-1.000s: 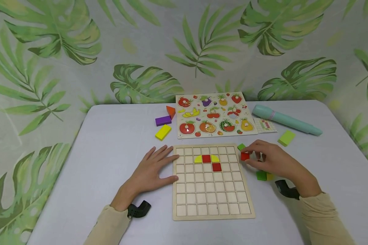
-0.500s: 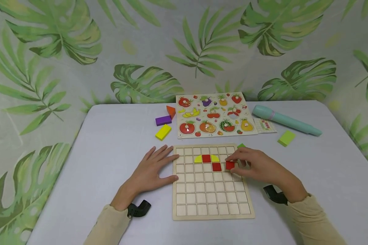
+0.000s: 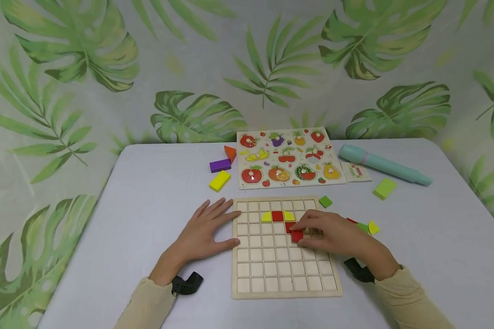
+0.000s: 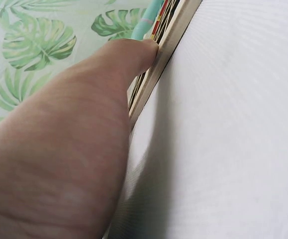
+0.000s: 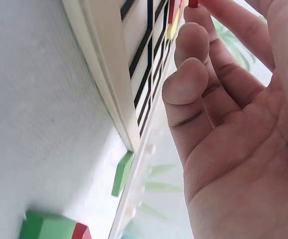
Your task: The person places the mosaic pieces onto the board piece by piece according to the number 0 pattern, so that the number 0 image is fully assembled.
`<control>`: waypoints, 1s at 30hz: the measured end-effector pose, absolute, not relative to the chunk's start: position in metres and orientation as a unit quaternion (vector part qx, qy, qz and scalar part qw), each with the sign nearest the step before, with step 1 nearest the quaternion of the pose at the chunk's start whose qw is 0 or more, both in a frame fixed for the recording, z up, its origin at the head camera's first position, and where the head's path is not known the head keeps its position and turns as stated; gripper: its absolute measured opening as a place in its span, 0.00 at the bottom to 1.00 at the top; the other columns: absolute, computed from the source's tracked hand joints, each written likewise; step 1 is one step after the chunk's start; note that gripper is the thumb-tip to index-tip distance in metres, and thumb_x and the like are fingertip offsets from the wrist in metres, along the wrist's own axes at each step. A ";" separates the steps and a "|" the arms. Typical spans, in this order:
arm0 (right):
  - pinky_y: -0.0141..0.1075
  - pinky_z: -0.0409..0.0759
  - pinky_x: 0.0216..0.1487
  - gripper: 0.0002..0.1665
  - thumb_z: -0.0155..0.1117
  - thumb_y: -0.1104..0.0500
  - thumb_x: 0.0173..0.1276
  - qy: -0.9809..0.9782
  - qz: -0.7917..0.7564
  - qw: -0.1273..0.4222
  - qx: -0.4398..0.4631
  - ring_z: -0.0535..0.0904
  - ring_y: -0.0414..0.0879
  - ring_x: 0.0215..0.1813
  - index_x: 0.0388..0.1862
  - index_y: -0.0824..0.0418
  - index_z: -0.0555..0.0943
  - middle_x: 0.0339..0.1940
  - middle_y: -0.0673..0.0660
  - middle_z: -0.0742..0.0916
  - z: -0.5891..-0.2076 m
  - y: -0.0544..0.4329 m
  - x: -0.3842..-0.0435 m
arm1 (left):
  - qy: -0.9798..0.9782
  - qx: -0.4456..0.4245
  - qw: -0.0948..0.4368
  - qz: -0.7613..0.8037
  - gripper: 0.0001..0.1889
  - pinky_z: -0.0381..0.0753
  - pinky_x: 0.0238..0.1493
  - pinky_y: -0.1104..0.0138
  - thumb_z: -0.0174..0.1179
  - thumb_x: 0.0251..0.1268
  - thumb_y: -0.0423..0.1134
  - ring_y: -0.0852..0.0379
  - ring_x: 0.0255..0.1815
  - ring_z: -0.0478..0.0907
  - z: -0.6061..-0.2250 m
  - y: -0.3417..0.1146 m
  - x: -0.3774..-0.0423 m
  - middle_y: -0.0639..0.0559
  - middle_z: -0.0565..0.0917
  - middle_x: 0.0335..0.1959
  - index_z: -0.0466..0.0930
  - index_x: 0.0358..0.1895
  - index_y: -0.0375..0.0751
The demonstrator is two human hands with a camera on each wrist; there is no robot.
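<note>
A square wooden grid board (image 3: 263, 293) lies flat on the table. My left hand (image 3: 201, 233) rests beside it, fingers spread, with thumb and index fingertips at its left edge; in the left wrist view the thumb (image 4: 144, 52) touches the rim. Over the grid, my right hand (image 3: 333, 234) pinches a red square tile (image 3: 297, 236) between thumb and fingers. Just up-left of that tile sits another red tile (image 3: 289, 227), partly covered by the fingers. In a row above, a red tile (image 3: 277, 216) stands between two yellow quarter-round tiles (image 3: 266, 217).
A green tile (image 3: 325, 201) lies off the board's top right corner. Red, green and yellow pieces (image 3: 373, 227) lie right of my right hand. Behind are a fruit puzzle (image 3: 271, 160), a pattern card (image 3: 356, 172), a teal pen-like tube (image 3: 384, 165) and several coloured blocks (image 3: 220, 181).
My right hand has carried the red tile leftward from beside the board to over the grid, just below-right of the placed red tile. My left hand has stayed at the board's edge.
</note>
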State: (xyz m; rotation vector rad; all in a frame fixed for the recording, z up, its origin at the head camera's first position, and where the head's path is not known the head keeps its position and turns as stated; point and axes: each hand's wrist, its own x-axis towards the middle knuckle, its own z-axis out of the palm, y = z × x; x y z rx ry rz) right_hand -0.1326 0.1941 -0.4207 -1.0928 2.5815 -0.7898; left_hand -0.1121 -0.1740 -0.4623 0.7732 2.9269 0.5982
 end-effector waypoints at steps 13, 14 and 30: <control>0.34 0.84 0.48 0.20 0.75 0.48 0.67 0.885 -0.234 0.104 -0.388 0.77 0.35 0.46 0.57 0.45 0.88 0.49 0.41 0.85 -0.427 0.186 -0.128 | 0.948 0.253 0.021 0.190 0.38 0.41 0.85 0.51 0.60 0.65 0.69 0.54 0.85 0.50 -0.464 -0.175 -0.111 0.57 0.59 0.83 0.69 0.77 0.61; 0.34 0.84 0.48 0.20 0.75 0.48 0.67 0.885 -0.232 0.101 -0.390 0.77 0.35 0.46 0.57 0.46 0.88 0.49 0.41 0.84 -0.426 0.186 -0.128 | 0.948 0.254 0.021 0.190 0.38 0.41 0.85 0.51 0.60 0.65 0.69 0.54 0.85 0.50 -0.464 -0.175 -0.112 0.57 0.59 0.83 0.69 0.77 0.61; 0.36 0.85 0.49 0.27 0.75 0.47 0.66 0.887 -0.212 0.083 -0.401 0.79 0.38 0.49 0.63 0.49 0.86 0.50 0.43 0.86 -0.420 0.186 -0.127 | 0.948 0.254 0.024 0.192 0.38 0.40 0.86 0.51 0.60 0.65 0.69 0.54 0.86 0.49 -0.462 -0.175 -0.111 0.57 0.59 0.84 0.69 0.77 0.61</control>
